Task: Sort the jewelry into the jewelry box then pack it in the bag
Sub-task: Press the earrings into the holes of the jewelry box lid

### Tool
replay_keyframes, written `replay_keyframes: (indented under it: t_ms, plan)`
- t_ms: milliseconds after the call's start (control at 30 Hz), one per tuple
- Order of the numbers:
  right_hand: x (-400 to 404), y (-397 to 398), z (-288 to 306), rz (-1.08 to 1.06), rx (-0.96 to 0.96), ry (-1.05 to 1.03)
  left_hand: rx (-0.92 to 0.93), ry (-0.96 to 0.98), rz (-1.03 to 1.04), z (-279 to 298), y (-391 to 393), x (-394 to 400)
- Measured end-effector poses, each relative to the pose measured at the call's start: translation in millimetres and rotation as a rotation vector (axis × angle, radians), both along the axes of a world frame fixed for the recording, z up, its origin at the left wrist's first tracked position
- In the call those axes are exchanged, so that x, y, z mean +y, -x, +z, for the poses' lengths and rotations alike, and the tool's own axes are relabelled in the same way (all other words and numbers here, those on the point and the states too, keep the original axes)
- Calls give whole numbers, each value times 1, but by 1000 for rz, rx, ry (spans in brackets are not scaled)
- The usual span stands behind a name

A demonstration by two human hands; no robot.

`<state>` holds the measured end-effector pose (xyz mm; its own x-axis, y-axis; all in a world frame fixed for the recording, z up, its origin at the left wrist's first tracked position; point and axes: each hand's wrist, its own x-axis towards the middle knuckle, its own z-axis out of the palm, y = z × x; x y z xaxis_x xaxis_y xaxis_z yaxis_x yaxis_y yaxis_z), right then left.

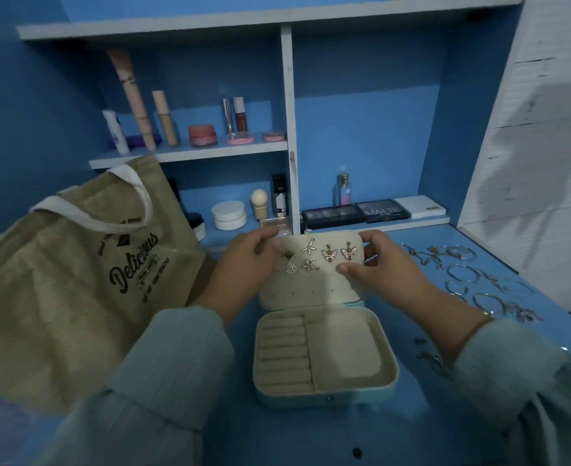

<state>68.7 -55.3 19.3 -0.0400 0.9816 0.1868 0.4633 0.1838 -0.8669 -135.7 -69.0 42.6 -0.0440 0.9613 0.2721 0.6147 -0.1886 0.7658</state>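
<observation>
Left to right, as I see it from the head camera:

1. Tote bag (76, 280), tan fabric with white handles and "Delicious" printed on it, fills the left of the frame, slumped on the blue desk (311, 438) and leaning toward the shelving.

2. Cosmetics shelf (190, 154), upper left of centre: tubes, a pink jar, lip products. On the level below it stand white jars and a round-capped bottle.

3. Left hand (244, 264), centre frame, sleeve pale green. Its fingers curl round the left edge of the jewelry box lid (311, 287), thumb on the top corner.

4. Jewelry box (324, 358), centre, lying open on the desk. The base has ring rolls on the left and a plain compartment on the right; I see nothing in either. The lid stands raised behind the base, its cream panel facing me.

5. Earrings (314, 258) pinned on the lid panel: one green, starfish, triangles, a butterfly pair.

6. Right hand (378, 267), right of centre, gripping the lid's right edge, fingers over the top corner and thumb on the panel.

7. Eyeshadow palettes (358, 213) and a small perfume bottle (343, 190), on the low ledge above the right hand.

8. Loose jewelry (462, 277), right side of the frame on the desk: bangles and chains, well apart from the box.
</observation>
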Motion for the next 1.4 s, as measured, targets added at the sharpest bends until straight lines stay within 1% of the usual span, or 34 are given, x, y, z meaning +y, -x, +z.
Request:
replay_keyframes:
  t_ms: [100,167,267,467,567,667,767,833,933,1000,1067,1233,1300,1400]
  plan:
    - [6,3,0,-13,-27,20,-56,96,8,-11,0,4]
    - [9,10,2,-35,-67,3,6,75,39,-17,-4,6]
    - [13,20,5,-32,-104,-78,99,-16,70,-22,-12,5]
    - [5,22,13,9,-276,-194,190,-229,130,-30,-22,-8]
    - [-2,20,17,63,-316,-222,207,-321,149,-33,-24,-14]
    - [-8,13,24,164,-298,-180,225,-350,137,-34,-26,-22]
    - [-17,7,35,250,-217,-70,272,-406,150,-33,-28,-32]
    - [-24,4,42,305,-217,10,306,-454,201,-37,-29,-39]
    - [-30,1,50,365,-241,152,465,-577,326,-47,-29,-48]
    - [-30,2,52,407,-306,188,573,-634,394,-53,-28,-51]
    - [-29,3,51,442,-405,195,630,-694,425,-57,-27,-56]
    - [-31,10,53,541,-580,199,719,-860,435,-63,-26,-66]
    - [-30,13,53,566,-651,189,726,-877,431,-64,-26,-68]
    - [-28,17,55,609,-699,173,736,-878,439,-64,-26,-69]
